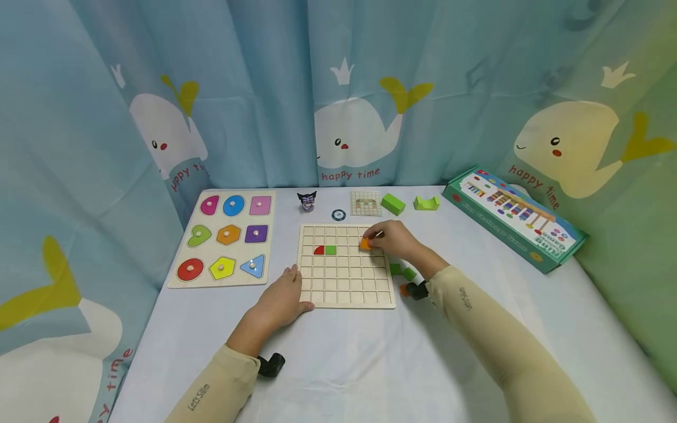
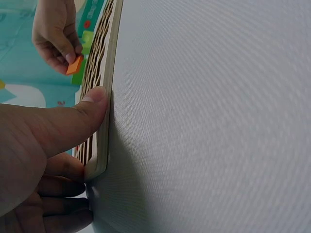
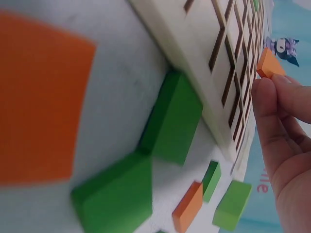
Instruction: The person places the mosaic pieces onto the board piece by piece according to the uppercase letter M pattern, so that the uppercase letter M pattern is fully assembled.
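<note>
Left hand: left hand rests at the near left corner of the grid board, thumb along its edge, fingers loosely curled beneath, steadying it.
Right hand: right hand pinches the orange tile between fingertips, just above the board's far right cells.
Tile: nearest the right hand; its long axis cannot be told.
Loose pieces: green blocks just off the board's right edge.

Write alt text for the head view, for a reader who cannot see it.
A right hand pinches an orange tile over a wooden grid board on a pale table, while the left hand rests on the board's near left corner. A red tile and a green tile already sit in the grid.
</note>
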`<state>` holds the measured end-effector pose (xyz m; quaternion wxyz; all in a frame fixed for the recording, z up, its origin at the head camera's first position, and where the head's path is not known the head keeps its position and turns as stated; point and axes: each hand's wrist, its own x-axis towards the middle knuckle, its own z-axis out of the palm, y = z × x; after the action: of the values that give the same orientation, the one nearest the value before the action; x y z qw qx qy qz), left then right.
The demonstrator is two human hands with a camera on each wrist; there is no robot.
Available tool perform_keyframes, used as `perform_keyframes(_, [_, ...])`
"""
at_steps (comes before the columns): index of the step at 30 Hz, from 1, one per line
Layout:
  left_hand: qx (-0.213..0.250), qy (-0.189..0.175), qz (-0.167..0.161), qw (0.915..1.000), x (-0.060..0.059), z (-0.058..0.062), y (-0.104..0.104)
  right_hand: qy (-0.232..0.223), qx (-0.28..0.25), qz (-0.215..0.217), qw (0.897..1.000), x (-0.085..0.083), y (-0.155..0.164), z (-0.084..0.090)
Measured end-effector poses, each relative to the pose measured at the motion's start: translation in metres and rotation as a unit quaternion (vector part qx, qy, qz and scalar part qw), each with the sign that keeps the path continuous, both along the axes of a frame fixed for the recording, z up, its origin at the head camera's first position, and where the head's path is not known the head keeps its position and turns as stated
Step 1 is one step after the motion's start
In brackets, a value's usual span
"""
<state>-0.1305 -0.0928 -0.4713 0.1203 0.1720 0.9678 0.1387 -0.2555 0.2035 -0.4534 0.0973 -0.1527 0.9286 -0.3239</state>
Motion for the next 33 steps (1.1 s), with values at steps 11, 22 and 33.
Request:
perform_keyframes(11, [0.004,-0.005,0.005,1.0,0.0,0.0,0.0,-0.003,-0.007,0.015,1.0,-0.003,-0.022,-0.004])
perform_keyframes(22, [0.003,-0.005,0.009,0.9999,0.0,0.0,0.0,-0.023,-0.019,0.029,0.999,-0.004,-0.042,-0.005])
perform_keyframes(33, [-0.003,-0.002,0.007,1.0,0.0,-0.001,0.0,-0.028,0.003,0.039,0.999,-0.003,-0.054,-0.007])
